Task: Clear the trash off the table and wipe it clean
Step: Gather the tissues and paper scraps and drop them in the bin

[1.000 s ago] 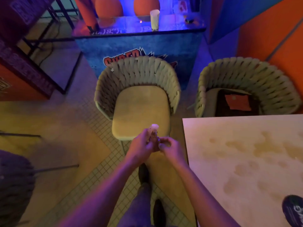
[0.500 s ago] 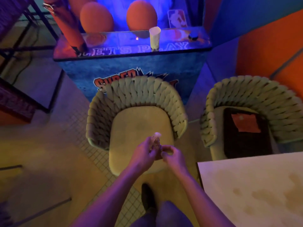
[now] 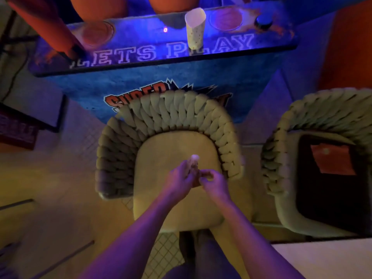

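Both hands meet in front of the body, above the seat of the woven chair (image 3: 171, 125). The left hand (image 3: 179, 178) has its fingers curled around a small pale object (image 3: 193, 161) whose whitish tip sticks up above the knuckles; it may be a crumpled scrap of trash or a small spray bottle, but the frame is too soft to say which. The right hand (image 3: 213, 183) is curled too, fingertips pinched close against the base of that object, as if twisting or gathering it so that it stays compact in 1 grip.

The table (image 3: 322, 258) shows only as a pale corner at the lower right, well apart from the hands, so the wiping is not under way here. A paper cup (image 3: 194, 30) stands upright on the lit game console (image 3: 161, 53) beyond the chair, probably 1 more piece of trash to collect. A second woven chair (image 3: 322, 121) at the right carries a dark bag (image 3: 332, 188) with an orange patch.

The next move likely calls for freeing 1 hand to reach the cup.
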A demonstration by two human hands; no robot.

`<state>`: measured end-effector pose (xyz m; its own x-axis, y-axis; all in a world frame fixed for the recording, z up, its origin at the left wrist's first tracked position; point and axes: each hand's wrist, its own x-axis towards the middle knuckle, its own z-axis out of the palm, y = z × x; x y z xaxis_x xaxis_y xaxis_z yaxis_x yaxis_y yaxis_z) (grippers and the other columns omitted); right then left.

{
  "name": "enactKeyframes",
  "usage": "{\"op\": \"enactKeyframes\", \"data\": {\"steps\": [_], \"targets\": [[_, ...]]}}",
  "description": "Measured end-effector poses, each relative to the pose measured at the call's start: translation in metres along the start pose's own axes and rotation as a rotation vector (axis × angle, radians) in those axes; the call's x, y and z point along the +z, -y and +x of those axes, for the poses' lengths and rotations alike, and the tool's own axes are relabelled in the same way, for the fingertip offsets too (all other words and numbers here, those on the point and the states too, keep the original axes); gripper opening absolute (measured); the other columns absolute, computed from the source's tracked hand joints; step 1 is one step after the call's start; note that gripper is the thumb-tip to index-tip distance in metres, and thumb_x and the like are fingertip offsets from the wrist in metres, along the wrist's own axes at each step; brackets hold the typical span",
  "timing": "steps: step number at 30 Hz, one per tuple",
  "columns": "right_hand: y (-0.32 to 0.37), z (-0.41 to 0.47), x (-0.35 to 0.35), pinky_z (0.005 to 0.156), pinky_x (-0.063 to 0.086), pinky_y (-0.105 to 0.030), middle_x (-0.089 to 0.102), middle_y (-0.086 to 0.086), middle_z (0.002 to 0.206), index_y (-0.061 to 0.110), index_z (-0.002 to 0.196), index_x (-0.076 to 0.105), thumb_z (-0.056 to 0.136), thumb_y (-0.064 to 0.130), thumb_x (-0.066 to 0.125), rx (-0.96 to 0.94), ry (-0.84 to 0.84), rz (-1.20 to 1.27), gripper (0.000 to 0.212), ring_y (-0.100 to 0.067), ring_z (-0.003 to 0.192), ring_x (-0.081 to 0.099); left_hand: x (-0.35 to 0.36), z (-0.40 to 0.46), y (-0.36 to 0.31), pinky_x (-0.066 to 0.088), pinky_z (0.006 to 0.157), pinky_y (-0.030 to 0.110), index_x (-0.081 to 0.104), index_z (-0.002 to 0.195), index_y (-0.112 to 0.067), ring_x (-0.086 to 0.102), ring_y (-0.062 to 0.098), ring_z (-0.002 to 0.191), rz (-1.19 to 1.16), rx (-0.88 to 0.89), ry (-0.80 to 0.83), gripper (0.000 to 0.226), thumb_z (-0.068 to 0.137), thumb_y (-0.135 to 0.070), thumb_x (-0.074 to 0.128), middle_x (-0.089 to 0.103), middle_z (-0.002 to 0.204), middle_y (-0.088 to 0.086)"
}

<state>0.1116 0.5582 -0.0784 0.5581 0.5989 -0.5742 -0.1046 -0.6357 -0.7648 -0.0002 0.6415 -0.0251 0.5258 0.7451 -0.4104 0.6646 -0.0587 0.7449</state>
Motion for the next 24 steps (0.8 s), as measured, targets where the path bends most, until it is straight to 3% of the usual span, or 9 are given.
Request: {"op": "enactKeyframes", "data": {"steps": [2, 5, 7, 11, 16, 19, 22, 24], "targets": [[0.003, 0.02, 0.0, 0.077, 0.054, -0.03, 0.071, 0.007, 0.09, 0.025, 0.095, 0.069, 0.085, 0.007, 0.067, 0.026, 0.009, -0.016, 0.02, -0.014, 0.084, 0.067, 0.004, 0.02, 0.001, 0.037, 0.06, 0.006, 0.064, 0.116, -0.028, 0.06, 0.007, 0.083, 0.005, -0.031, -0.01, 0.019, 0.098, -0.031, 0.06, 0.064, 0.089, -0.012], [0.004, 0.054, 0.003, 0.065, 0.046, -0.016, 0.07, 0.008, 0.09, 0.023, 0.097, 0.07, 0.085, 0.008, 0.067, 0.052, 0.01, -0.043, 0.019, -0.01, 0.081, 0.064, 0.012, 0.054, 0.008, 0.042, 0.064, 0.025, 0.06, 0.102, -0.03, 0.066, 0.018, 0.088, 0.013, -0.081, -0.002, 0.007, 0.097, -0.034, 0.059, 0.07, 0.093, -0.003], [0.003, 0.073, 0.007, 0.066, 0.043, -0.016, 0.069, 0.007, 0.091, 0.02, 0.099, 0.071, 0.085, 0.008, 0.066, 0.055, 0.01, -0.076, 0.019, -0.009, 0.084, 0.063, 0.016, 0.073, 0.015, 0.046, 0.07, 0.029, 0.06, 0.108, -0.028, 0.067, 0.019, 0.093, 0.023, -0.092, 0.005, 0.013, 0.097, -0.035, 0.059, 0.072, 0.102, 0.0], [-0.004, 0.114, 0.02, 0.078, 0.048, -0.022, 0.074, 0.001, 0.096, 0.016, 0.101, 0.073, 0.084, 0.009, 0.066, 0.081, 0.018, -0.139, 0.02, -0.013, 0.091, 0.067, 0.028, 0.11, 0.032, 0.048, 0.08, 0.03, 0.061, 0.125, -0.024, 0.066, 0.025, 0.105, 0.046, -0.112, 0.001, 0.03, 0.096, -0.029, 0.061, 0.071, 0.113, 0.003], [-0.018, 0.159, 0.038, 0.067, 0.047, -0.008, 0.066, 0.019, 0.071, 0.027, 0.085, 0.067, 0.084, 0.012, 0.069, 0.044, -0.01, -0.134, 0.015, -0.001, 0.073, 0.065, 0.041, 0.157, 0.058, 0.039, 0.082, 0.014, 0.06, 0.131, -0.023, 0.065, 0.019, 0.112, 0.074, -0.053, -0.033, 0.035, 0.096, -0.024, 0.061, 0.07, 0.121, -0.001], [-0.027, 0.186, 0.05, 0.08, 0.057, -0.031, 0.066, 0.016, 0.075, 0.028, 0.078, 0.065, 0.078, 0.012, 0.068, 0.062, -0.027, -0.065, 0.016, -0.016, 0.083, 0.071, 0.051, 0.182, 0.079, 0.044, 0.081, 0.018, 0.061, 0.129, -0.022, 0.067, 0.019, 0.107, 0.094, -0.03, -0.04, 0.032, 0.097, -0.028, 0.06, 0.071, 0.118, -0.001], [-0.036, 0.209, 0.058, 0.077, 0.048, -0.022, 0.066, 0.009, 0.087, 0.02, 0.092, 0.071, 0.083, -0.001, 0.06, 0.018, -0.026, -0.11, 0.025, -0.011, 0.09, 0.065, 0.058, 0.203, 0.098, 0.054, 0.086, 0.03, 0.059, 0.13, -0.022, 0.067, 0.018, 0.106, 0.098, 0.023, -0.046, 0.035, 0.096, -0.032, 0.06, 0.071, 0.117, -0.001], [-0.045, 0.227, 0.066, 0.079, 0.053, -0.031, 0.068, 0.008, 0.089, 0.032, 0.083, 0.068, 0.083, 0.001, 0.056, 0.015, -0.016, -0.092, 0.034, -0.018, 0.092, 0.067, 0.061, 0.216, 0.109, 0.055, 0.088, 0.031, 0.059, 0.13, -0.022, 0.067, 0.016, 0.107, 0.092, 0.047, -0.059, 0.036, 0.096, -0.029, 0.062, 0.071, 0.118, -0.002]]}}
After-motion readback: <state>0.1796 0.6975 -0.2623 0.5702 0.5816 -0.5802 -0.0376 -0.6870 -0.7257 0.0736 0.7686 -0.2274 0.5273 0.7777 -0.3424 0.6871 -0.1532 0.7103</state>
